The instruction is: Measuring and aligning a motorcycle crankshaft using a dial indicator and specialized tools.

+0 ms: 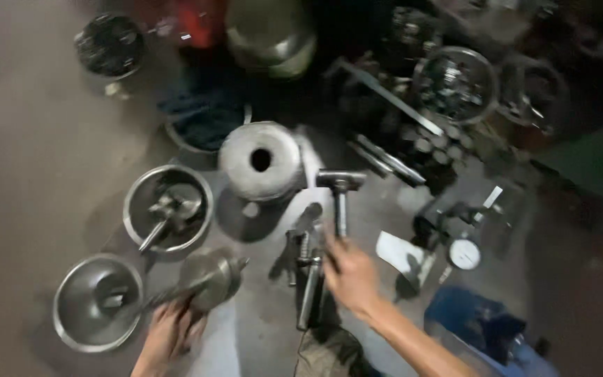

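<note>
On the grey workshop floor, my right hand [350,276] is gripping a hammer [341,192] raised, my left hand [172,331] closing round a metal part [211,279], nothing struck yet, I judge.

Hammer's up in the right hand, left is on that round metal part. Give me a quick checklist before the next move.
1. Right hand grips hammer by its handle: ok.
2. Left hand on round metal part: ok, firmness cannot tell.
3. Part's shaft tip clear of fingers: ok.
4. Metal bowl touching the part: cannot tell, blurred.
5. Dial gauge away from hammer: ok.
</note>
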